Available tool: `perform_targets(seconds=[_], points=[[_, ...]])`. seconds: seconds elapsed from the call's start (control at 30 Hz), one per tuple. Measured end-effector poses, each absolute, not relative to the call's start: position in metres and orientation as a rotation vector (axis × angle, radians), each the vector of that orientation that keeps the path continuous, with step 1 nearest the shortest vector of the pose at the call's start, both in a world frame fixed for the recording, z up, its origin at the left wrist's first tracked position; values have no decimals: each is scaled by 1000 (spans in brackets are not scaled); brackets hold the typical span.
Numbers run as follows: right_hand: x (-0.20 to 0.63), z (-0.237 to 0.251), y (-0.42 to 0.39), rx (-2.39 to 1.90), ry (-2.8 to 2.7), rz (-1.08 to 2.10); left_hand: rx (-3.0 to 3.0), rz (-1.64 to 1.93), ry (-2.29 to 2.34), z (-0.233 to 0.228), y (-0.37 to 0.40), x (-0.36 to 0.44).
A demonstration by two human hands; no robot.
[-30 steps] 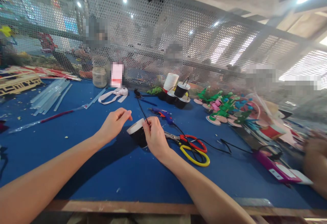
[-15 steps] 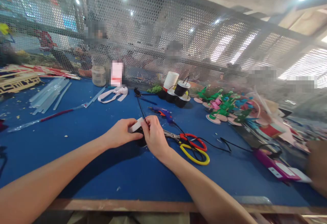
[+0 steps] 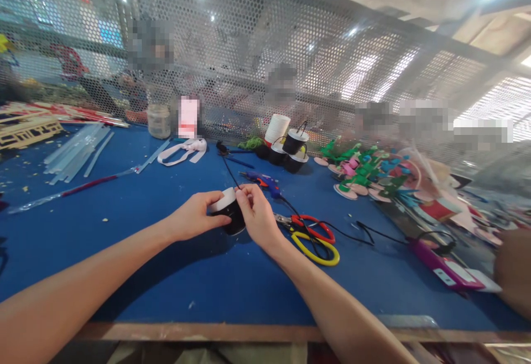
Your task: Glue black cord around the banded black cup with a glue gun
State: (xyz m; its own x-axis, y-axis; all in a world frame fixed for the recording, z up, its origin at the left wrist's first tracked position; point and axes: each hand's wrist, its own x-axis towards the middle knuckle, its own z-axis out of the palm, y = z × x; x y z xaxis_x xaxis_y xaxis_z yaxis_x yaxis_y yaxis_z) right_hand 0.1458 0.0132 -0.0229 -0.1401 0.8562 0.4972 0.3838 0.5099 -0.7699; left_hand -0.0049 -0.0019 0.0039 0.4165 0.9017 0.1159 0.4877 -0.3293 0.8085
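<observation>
A small black cup with a white rim (image 3: 227,210) is tilted on its side over the blue table (image 3: 166,275), held between both hands. My left hand (image 3: 194,216) grips its left side, thumb on the rim. My right hand (image 3: 258,214) pinches a thin black wire (image 3: 229,171) at the cup's upper right edge; the wire runs up and away toward the back. Red-and-yellow scissors (image 3: 312,238) lie just right of my right hand, and a blue-purple glue gun (image 3: 264,182) lies behind it.
Several black and white cups (image 3: 290,145) stand at the back by a perforated metal screen (image 3: 265,65). Green and pink craft pieces (image 3: 365,173) fill the right. Glue sticks (image 3: 77,151), a white ribbon (image 3: 182,152), a jar (image 3: 159,121) and a purple phone (image 3: 440,261) lie around. Another person's hand (image 3: 514,270) is at the right edge.
My left hand came in from above the table and closed on the cup's left side. Both hands shifted slightly with the cup, which now tilts more.
</observation>
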Motion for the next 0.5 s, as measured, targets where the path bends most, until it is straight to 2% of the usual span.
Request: perform_targets(seconds=[0.27, 0.5], points=[[142, -29, 12, -1074, -1787, 476, 1995, 737, 1116, 3, -3, -4], [135, -31, 8, -1016, -1824, 345, 1781, 762, 1055, 3, -2, -4]])
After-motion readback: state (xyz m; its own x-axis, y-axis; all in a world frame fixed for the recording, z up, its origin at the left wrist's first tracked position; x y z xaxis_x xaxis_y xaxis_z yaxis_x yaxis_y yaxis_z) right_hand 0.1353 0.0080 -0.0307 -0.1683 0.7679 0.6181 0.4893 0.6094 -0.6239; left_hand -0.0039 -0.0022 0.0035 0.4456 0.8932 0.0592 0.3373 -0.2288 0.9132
